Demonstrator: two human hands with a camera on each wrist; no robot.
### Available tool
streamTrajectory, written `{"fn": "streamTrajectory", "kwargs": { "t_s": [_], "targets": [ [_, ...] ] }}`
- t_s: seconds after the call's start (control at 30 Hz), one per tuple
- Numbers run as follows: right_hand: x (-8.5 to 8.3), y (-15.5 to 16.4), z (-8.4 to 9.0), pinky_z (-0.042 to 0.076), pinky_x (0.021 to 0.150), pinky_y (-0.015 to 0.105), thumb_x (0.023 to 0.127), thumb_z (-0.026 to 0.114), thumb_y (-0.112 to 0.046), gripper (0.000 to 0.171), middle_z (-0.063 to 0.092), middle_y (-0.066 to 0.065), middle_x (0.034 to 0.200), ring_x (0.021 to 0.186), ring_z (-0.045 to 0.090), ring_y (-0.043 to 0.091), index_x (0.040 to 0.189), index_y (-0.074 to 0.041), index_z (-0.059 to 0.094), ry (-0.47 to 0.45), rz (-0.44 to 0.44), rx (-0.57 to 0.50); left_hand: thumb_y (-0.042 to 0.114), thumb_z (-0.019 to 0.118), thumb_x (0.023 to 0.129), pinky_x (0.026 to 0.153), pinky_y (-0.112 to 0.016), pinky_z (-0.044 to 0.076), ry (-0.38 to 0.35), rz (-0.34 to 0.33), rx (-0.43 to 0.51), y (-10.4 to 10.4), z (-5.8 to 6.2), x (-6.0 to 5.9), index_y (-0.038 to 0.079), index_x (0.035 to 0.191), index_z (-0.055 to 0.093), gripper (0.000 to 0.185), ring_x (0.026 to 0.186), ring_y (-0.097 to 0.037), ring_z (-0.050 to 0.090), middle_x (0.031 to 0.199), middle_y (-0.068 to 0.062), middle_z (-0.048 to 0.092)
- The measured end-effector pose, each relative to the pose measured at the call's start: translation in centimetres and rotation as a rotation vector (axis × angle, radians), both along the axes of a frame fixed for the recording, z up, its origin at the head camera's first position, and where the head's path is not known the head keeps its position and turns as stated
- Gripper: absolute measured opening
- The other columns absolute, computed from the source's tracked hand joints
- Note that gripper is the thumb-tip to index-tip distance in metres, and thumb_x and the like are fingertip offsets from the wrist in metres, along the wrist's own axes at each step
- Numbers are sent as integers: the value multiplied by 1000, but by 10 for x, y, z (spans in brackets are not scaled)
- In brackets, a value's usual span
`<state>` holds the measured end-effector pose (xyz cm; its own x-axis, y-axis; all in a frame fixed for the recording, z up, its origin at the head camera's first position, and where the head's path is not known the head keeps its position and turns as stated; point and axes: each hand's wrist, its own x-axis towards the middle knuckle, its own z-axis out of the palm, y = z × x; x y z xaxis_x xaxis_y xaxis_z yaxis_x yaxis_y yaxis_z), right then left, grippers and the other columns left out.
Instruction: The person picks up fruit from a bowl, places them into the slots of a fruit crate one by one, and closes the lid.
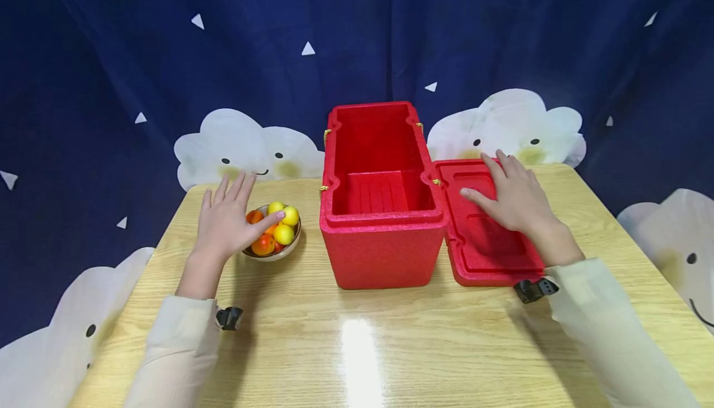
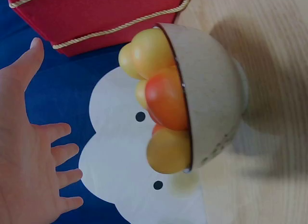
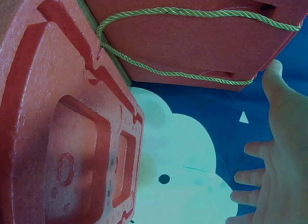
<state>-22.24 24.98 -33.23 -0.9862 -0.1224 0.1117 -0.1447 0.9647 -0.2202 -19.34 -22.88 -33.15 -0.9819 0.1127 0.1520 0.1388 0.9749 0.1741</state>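
My left hand (image 1: pixel 225 221) hovers by a bowl (image 2: pixel 211 89) of fruit, fingers spread and holding nothing; its thumb overlaps the bowl in the head view. Heaped in the bowl are yellow fruit (image 1: pixel 284 234) and orange-red fruit (image 1: pixel 263 245). Over the red foam lid (image 1: pixel 474 243) is my right hand (image 1: pixel 515 200), also spread and empty. Between the hands stands a red foam box (image 1: pixel 385 253), its top uncovered and no contents showing inside. A gold rope (image 3: pixel 173 11) runs along the box's side. The lid lies with its recessed face up, against the box's right side.
All of this is on a light wooden table (image 1: pixel 301 346), with a bright reflection near its front. Behind hangs a dark blue curtain (image 1: pixel 357 23) with white triangles and smiling clouds. A small black camera mount (image 1: pixel 229 318) sits at my left wrist, another (image 1: pixel 535 290) at my right.
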Motion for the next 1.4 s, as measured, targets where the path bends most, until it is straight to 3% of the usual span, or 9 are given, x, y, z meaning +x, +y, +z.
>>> {"fn": "streamTrajectory", "kwargs": {
  "t_s": [0.23, 0.5, 0.77, 0.97, 1.13, 1.23, 1.4],
  "targets": [
    [2, 0, 2, 27, 108, 69, 89, 53, -58, 88, 21, 27, 156, 140, 24, 49, 154, -13, 17, -12, 21, -95, 69, 50, 84, 114, -66, 15, 47, -30, 11, -4, -7, 3, 13, 153, 23, 92, 142, -49, 23, 157, -21, 26],
    [8, -5, 12, 27, 112, 65, 98, 43, -50, 74, 28, 22, 155, 141, 28, 44, 153, -8, 19, -138, 126, -372, 58, 59, 84, 108, -62, 27, 122, -80, 39, -10, -18, 8, 4, 143, 40, 82, 134, -46, 37, 147, -24, 41],
    [12, -18, 21, 42, 103, 58, 97, 45, -50, 65, 42, 17, 146, 131, 44, 38, 149, -14, 31, -217, 122, -543, 52, 65, 83, 108, -62, 31, 136, -134, 67, -15, -28, 11, 2, 137, 47, 76, 131, -44, 42, 144, -24, 45],
    [16, -33, 31, 47, 104, 48, 95, 48, -52, 70, 47, 19, 144, 125, 55, 37, 149, -11, 31, -373, 100, -695, 46, 68, 83, 108, -61, 32, 126, -176, 65, -20, -29, 14, 1, 136, 48, 72, 131, -43, 43, 141, -24, 48],
    [18, -42, 37, 52, 98, 25, 95, 50, -49, 70, 49, 19, 141, 109, 66, 13, 147, -6, 32, -457, 87, -844, 44, 70, 82, 108, -61, 32, 103, -198, 53, -25, -26, 15, 1, 135, 49, 71, 131, -43, 43, 141, -24, 48],
    [19, -46, 41, 52, 90, 15, 96, 50, -45, 68, 47, 21, 141, 96, 66, -2, 146, -3, 32, -508, 75, -900, 42, 71, 82, 108, -61, 33, 91, -212, 55, -27, -26, 17, 1, 134, 50, 70, 130, -43, 44, 140, -23, 49],
    [19, -51, 45, 53, 89, 17, 96, 51, -44, 71, 45, 21, 142, 94, 66, -2, 147, -1, 29, -595, 57, -929, 40, 71, 81, 107, -60, 34, 62, -221, 65, -31, -27, 20, 1, 133, 51, 68, 128, -42, 46, 138, -21, 51]
  ]
}}
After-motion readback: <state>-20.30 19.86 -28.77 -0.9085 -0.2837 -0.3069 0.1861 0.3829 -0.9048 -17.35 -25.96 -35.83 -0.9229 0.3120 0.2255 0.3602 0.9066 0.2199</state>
